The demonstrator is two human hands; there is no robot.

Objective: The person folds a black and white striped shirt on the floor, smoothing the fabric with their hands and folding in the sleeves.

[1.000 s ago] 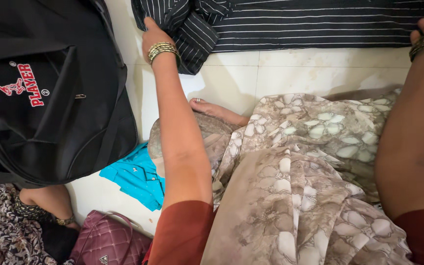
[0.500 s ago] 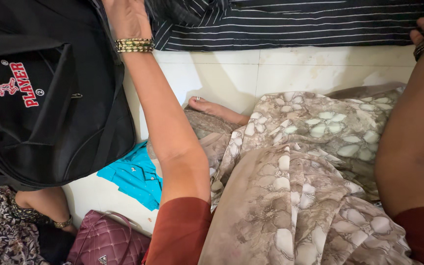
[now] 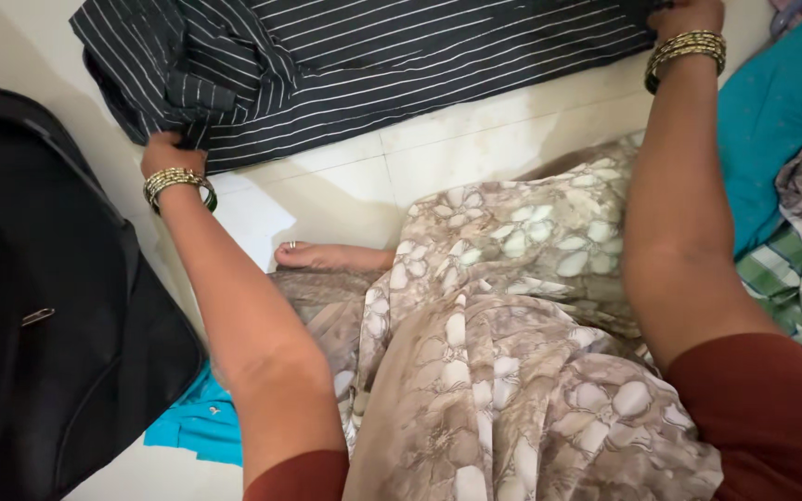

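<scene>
Nearest to us, our lap is lying under a beige floral cloth [image 3: 512,371], and our bare foot [image 3: 327,255] is poking out from it onto the pale tiled floor [image 3: 438,158], between our two forearms. Left of our left arm a black bag [image 3: 39,306] is sitting, with a turquoise garment [image 3: 187,427] peeking out beside it. Right of our right arm a teal cloth [image 3: 772,121] and a green checked cloth [image 3: 791,288] are lying in a heap.

Beyond the foot, we are reaching both arms forward to the dark striped garment [image 3: 401,65], which is lying flat on the floor ahead of us. Its long axis is running crosswise, from our left hand to our right, tilting slightly away toward the right. Our left hand [image 3: 167,153] is closing on the bunched near-left corner, fingers curled into the folds. Our right hand [image 3: 689,19] is resting at the far right end; the frame edge is cutting off its fingers, so we cannot tell whether they are pinching the cloth. The left hand is nearer to us.
</scene>
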